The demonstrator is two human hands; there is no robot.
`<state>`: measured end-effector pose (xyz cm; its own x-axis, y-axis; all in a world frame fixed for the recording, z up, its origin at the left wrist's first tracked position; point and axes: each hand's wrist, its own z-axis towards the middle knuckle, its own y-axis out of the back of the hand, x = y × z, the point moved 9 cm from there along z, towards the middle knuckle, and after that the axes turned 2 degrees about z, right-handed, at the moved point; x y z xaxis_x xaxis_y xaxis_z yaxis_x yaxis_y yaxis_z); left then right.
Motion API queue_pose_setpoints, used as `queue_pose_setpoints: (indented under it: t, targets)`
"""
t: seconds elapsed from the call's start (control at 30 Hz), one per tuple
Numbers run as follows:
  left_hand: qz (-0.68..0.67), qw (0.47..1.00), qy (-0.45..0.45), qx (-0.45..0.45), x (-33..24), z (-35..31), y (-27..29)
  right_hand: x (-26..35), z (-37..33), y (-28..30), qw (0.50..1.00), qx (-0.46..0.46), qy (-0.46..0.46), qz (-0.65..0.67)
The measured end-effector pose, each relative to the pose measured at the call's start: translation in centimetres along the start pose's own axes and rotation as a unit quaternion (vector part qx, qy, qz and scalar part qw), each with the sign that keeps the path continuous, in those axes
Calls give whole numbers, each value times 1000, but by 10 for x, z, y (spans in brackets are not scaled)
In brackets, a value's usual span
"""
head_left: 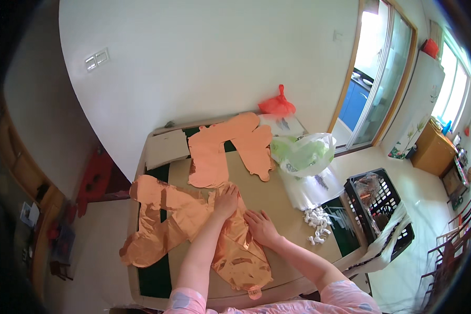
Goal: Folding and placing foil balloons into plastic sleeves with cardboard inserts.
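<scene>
A flat rose-gold foil balloon (240,261) lies creased across the near middle of the table, its small tab pointing toward me. My left hand (226,201) rests on the upper part of this foil, fingers laid flat. Lower and to the right, my right hand (261,228) presses on the foil's right edge with its fingers stretched out. Joined to or overlapping it at the left is more wrinkled foil (157,220); I cannot tell which. Beyond my hands a second flat foil balloon (230,146), smoother and bent into legs, is spread out.
On the table (186,261) are a cardboard piece (167,149), a red plastic bag (278,104), a green-white plastic bag (304,153), clear packaging (311,189), small white pieces (317,222) and thin clear sticks (340,217). A black crate (374,201) stands at the right edge, against my right side.
</scene>
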<state>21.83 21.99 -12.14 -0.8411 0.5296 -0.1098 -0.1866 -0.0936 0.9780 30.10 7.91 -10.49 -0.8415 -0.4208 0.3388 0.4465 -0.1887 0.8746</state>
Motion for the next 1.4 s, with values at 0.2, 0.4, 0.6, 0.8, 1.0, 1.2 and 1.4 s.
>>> queue_pose_setpoints:
  t: [0.2, 0.4, 0.6, 0.8, 1.0, 1.2, 1.4]
  targets:
    - [-162, 984, 20, 67, -35, -39, 29, -4, 5, 3, 1000, 13, -16, 13]
    - [-128, 992, -8, -22, -64, -140, 30, -5, 5, 2, 1000, 6, -13, 13]
    - [-102, 994, -16, -21, -60, -162, 25, 2, 4, 9, 998, -4, -4, 60]
    - [-115, 993, -19, -30, -63, -162, 26, 26, -77, 21, 988, 122, 79, 48]
    - [-99, 994, -21, -38, -58, -163, 24, 46, -154, 58, 970, 222, 93, 18]
    - [-105, 993, -24, -41, -61, -162, 24, 41, -108, 71, 986, 118, 60, 99]
    - [-66, 997, -20, -18, -62, -163, 20, 31, 8, 26, 998, -9, 6, 65]
